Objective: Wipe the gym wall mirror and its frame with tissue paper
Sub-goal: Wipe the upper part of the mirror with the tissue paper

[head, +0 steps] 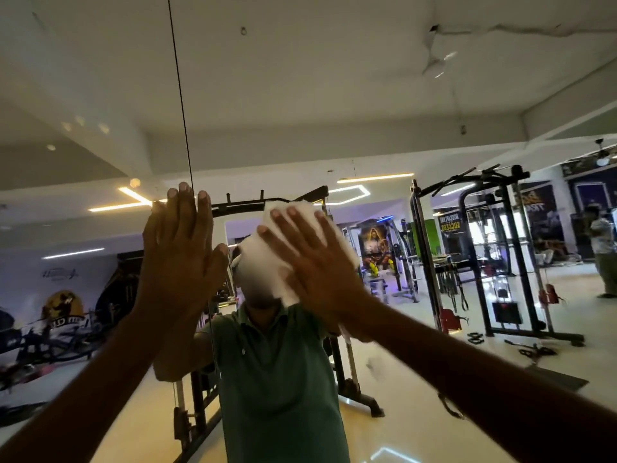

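1. The tissue paper (293, 252) was a crumpled white wad pressed flat against the mirror (367, 95), at about the middle of the view and at the height of your reflected head, which it covered.
2. Your right hand (310, 259) lay on top of the wad with its fingers (283, 225) spread and extended; it did not grip the paper but pinned it to the glass under the palm.
3. Your left hand (182, 248) was flat on the glass just left of the tissue, fingers straight and held together, holding nothing. It appeared to act as a brace.
4. A thin dark vertical seam (180, 95) ran from the top of the view down behind your left hand. Whether it was a joint between panels or part of the frame could not be told.
5. The glass filled the whole view and reflected your green shirt (277, 379), a cable machine (500, 255) to the right, and a person (604, 252) standing far right.
6. Progress, as a judgement: you were in the wiping stage, working the central, head-high part of the glass. No clear boundary between wiped and unwiped glass was visible, so the share already done could not be read.
7. No outer frame edge was in view; the frame was probably still to be wiped, along with the upper and outlying glass.
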A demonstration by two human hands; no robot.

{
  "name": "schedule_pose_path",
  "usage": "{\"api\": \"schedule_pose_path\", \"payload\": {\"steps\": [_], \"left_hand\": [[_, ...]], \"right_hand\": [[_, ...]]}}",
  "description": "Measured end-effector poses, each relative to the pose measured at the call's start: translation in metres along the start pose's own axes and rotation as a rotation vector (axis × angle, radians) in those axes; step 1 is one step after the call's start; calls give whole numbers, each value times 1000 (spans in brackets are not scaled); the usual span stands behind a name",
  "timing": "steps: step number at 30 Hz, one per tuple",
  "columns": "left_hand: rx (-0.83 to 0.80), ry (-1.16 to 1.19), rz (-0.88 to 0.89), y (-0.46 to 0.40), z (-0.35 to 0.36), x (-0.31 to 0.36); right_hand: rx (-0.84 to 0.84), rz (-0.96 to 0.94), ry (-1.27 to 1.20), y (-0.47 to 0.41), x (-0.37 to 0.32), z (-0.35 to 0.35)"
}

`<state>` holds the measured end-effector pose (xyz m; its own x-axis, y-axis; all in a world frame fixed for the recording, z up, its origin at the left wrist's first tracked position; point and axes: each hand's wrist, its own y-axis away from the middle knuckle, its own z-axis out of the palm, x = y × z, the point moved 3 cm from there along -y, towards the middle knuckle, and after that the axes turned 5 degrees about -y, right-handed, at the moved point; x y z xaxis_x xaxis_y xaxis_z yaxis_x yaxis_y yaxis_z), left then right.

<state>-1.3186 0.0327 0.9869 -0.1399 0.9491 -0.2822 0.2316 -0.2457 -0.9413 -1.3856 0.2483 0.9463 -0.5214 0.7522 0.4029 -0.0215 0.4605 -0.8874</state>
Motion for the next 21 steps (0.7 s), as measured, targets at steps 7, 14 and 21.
{"api": "schedule_pose_path", "payload": {"steps": [7, 14, 21], "left_hand": [[24, -5, 117, 13, 7, 25], [30, 1, 88, 16, 11, 32], [-54, -4, 94, 28, 18, 71]], "right_hand": [[297, 701, 69, -33, 101, -28], [-11, 124, -60, 72, -3, 12], [253, 847, 20, 74, 118, -17]]}}
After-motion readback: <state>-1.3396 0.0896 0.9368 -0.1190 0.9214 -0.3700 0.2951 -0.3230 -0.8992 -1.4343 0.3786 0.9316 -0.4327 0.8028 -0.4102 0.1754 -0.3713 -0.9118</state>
